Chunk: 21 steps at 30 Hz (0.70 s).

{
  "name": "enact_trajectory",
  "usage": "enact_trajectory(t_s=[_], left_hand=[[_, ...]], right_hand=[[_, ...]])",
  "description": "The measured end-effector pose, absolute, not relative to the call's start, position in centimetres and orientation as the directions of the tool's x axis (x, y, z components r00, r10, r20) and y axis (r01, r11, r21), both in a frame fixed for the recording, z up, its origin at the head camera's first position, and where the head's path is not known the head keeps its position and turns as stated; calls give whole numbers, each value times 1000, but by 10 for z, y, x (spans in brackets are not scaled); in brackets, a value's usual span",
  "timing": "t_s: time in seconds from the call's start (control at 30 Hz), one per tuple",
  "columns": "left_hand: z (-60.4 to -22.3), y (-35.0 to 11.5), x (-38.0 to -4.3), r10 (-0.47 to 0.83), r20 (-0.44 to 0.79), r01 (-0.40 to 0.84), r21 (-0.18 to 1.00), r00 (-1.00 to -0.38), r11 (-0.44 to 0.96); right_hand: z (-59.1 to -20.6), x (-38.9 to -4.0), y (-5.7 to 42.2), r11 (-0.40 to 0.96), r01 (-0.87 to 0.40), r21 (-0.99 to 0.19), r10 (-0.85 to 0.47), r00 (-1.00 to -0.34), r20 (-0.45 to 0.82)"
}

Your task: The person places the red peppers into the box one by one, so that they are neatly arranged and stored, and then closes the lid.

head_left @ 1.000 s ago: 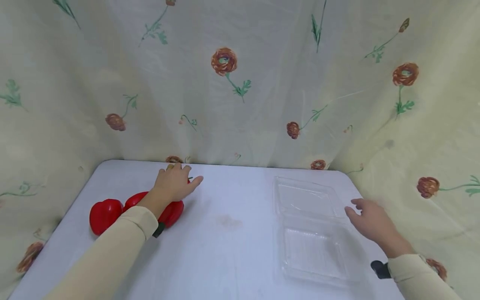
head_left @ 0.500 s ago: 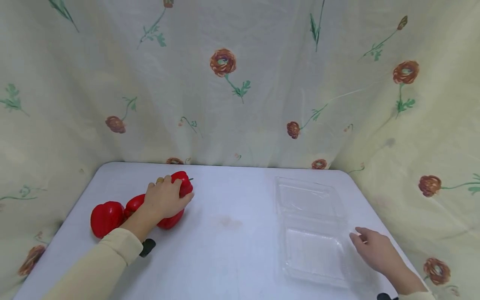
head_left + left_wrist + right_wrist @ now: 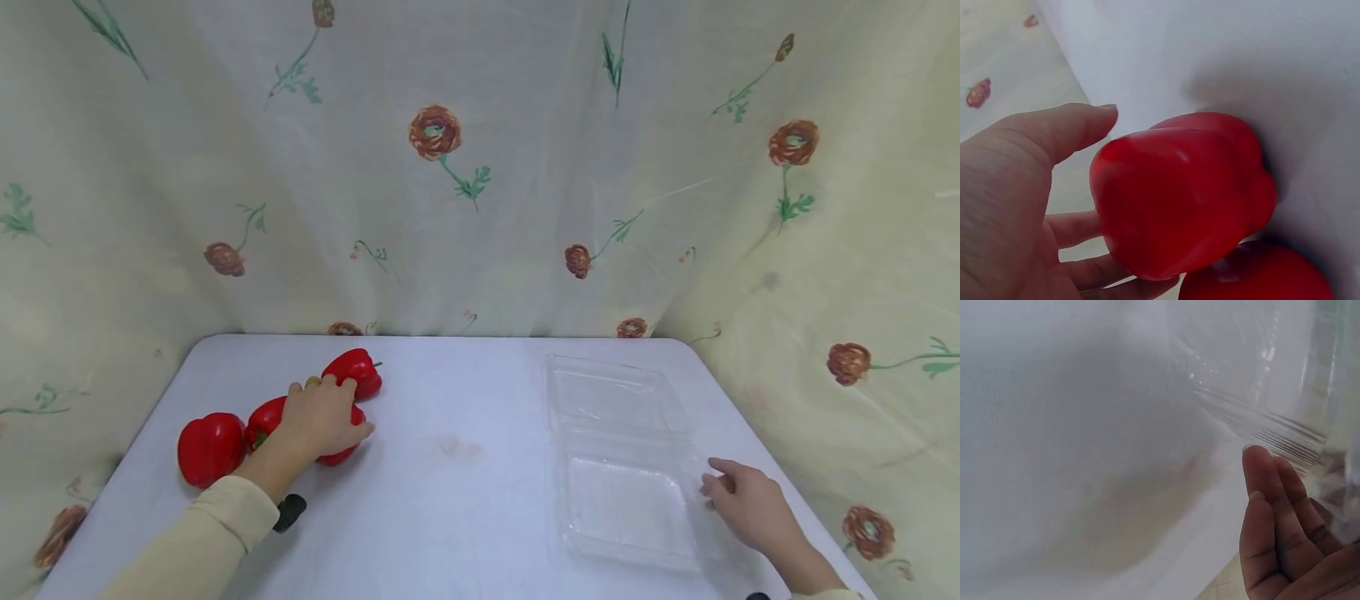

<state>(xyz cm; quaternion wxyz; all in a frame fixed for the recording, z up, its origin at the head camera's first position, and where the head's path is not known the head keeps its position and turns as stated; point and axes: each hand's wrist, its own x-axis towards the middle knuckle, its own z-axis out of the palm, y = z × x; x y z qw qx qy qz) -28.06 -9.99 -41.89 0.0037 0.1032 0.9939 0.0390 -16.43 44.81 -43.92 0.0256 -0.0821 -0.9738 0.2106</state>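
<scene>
My left hand (image 3: 318, 418) reaches over a red bell pepper (image 3: 347, 451), which it partly hides in the head view. In the left wrist view the thumb stands apart from that pepper, and the other fingers lie along its far side. Another red bell pepper (image 3: 360, 372) lies just beyond the fingers, its green stem pointing right. My right hand (image 3: 752, 506), fingers loosely bent, hovers by the right side of a clear plastic clamshell container (image 3: 626, 510). The container lies spread out with its lid (image 3: 611, 393) farther back. Nothing is visible in the right hand.
Two more red bell peppers, one at the left (image 3: 211, 450) and one beside the left wrist (image 3: 264, 417), lie on the white table (image 3: 457, 533). A floral curtain (image 3: 487, 250) hangs behind the table and along both sides.
My left hand has drawn back toward me from the far pepper to the nearer one, uncovering the far pepper. The right hand has moved down and slightly right beside the container.
</scene>
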Motion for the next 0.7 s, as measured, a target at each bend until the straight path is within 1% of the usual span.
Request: enact_trajectory(t_s=[0.3,0.47,0.57,0.7], left_hand=[[-419,-96,-284,196,-63,189,93,-979,977],[-412,-90,-287,204,-109,190,128,-973,973],[-405,-83,-287,237,-106,223,133,-966,966],[-392,-66,-282,319,-54,309,138,-946,941]], right_hand=[[-439,-165,440,847,187,-498,199,-979,-29],[-440,-164,427,824,171,-541,186,-982,-29],[-441,-163,418,815,156,-559,177,-984,-18],[-442,-161,403,803,140,-580,163,-987,-13]])
